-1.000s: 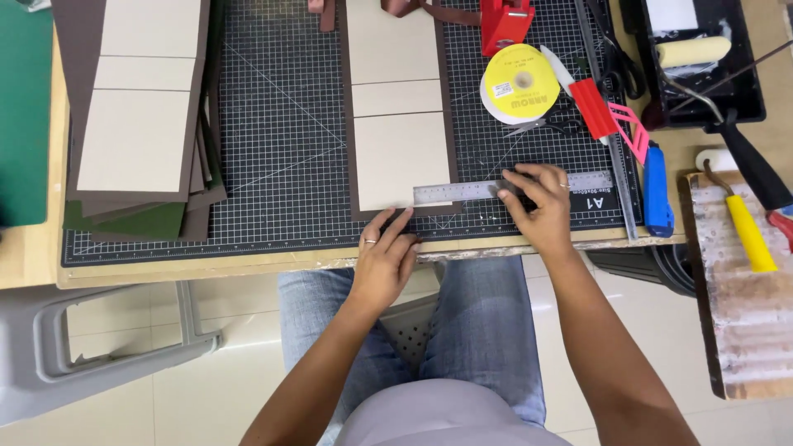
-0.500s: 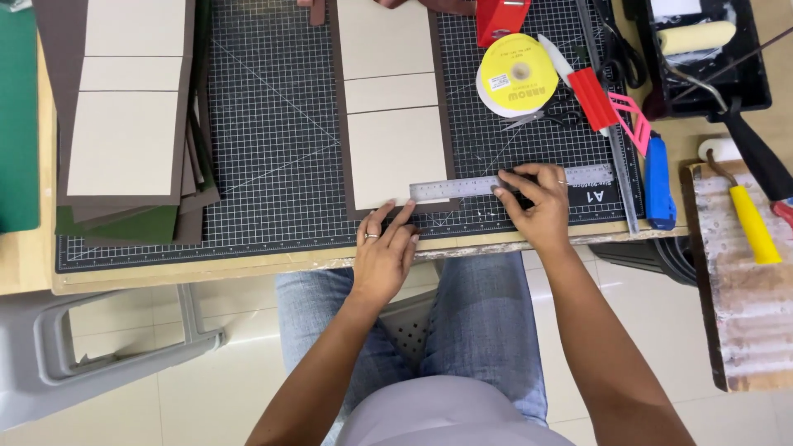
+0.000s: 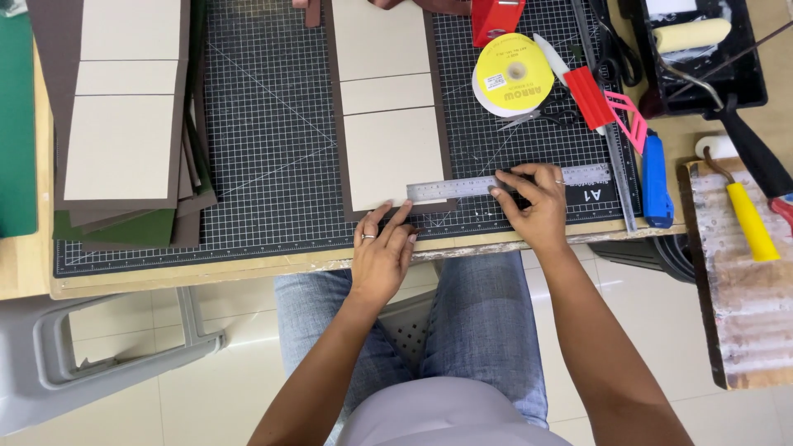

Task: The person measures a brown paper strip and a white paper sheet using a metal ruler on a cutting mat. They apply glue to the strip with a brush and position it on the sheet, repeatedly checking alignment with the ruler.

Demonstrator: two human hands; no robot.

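Pressing a flat steel ruler (image 3: 496, 185) across the lower edge of a dark brown cover sheet with three beige boards (image 3: 388, 116), the right hand (image 3: 535, 200) holds it flat with spread fingertips, clasping nothing. The left hand (image 3: 382, 248), open, has slid nearer the ruler's left end since a second ago, steadying the sheet at lower centre. Right of the ruler, a yellow tape roll (image 3: 513, 75) and red-handled knife (image 3: 588, 95) crowd the black gridded cutting mat (image 3: 264, 165).
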